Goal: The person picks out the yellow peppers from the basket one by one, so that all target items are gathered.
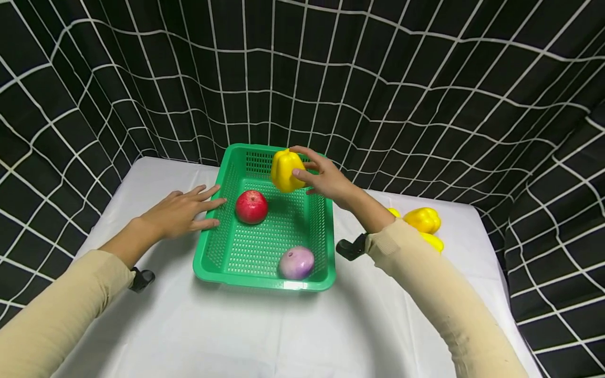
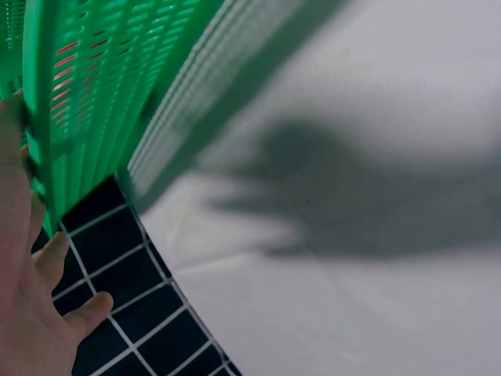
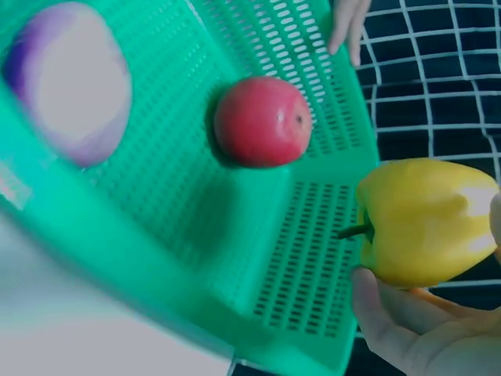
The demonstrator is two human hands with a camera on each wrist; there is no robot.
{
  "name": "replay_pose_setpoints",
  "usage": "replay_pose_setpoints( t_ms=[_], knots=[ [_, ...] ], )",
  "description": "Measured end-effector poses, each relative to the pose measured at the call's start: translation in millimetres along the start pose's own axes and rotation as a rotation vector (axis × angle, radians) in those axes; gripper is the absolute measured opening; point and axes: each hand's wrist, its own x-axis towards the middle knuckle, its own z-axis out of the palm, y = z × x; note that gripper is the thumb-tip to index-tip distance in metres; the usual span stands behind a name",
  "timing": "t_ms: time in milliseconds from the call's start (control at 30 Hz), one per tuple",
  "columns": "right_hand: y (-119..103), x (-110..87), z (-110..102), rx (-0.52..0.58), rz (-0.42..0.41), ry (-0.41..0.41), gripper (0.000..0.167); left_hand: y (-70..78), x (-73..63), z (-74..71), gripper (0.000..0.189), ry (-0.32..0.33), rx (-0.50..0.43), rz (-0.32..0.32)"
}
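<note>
A yellow bell pepper [image 1: 286, 171] is held in my right hand [image 1: 326, 177], above the far right part of a green plastic basket [image 1: 264, 283]. The right wrist view shows its green stem, with thumb and fingers around the pepper [image 3: 427, 223]. My left hand [image 1: 185, 212] rests its straight, spread fingers on the basket's left rim. Inside the basket, a red round fruit [image 1: 252, 207] lies to the left and a purple-and-white vegetable [image 1: 296, 262], perhaps an eggplant or onion, sits in the near right corner. In the left wrist view the left hand [image 2: 31, 290] is partly cut off.
Several yellow items [image 1: 423, 220], peppers by their look, lie on the white table [image 1: 246, 336] at the right, partly hidden by the right forearm. A black curtain with a white grid [image 1: 302, 79] surrounds the table at the back and sides.
</note>
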Motion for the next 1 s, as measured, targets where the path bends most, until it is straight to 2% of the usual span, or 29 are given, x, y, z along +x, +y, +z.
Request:
replay_pose_setpoints(
  t_ms=[200, 567, 733, 1000],
  knots=[
    [8, -39.0, -28, -0.039, -0.031, -0.012, 0.050, 0.0, 0.3, 1.7, 0.062, -0.004, -0.009, -0.003],
    [38, -99.9, -70, -0.026, 0.026, 0.036, 0.055, 0.0, 0.8, 1.9, 0.061, 0.001, -0.010, -0.003],
    [59, -120.7, -76, -0.011, 0.052, 0.052, 0.058, 1.0, 0.1, 0.9, 0.061, 0.000, -0.021, -0.006],
    [98, -141.6, -73, 0.006, 0.064, 0.085, 0.060, 0.8, 0.3, 1.3, 0.062, -0.001, -0.019, -0.014]
  ],
)
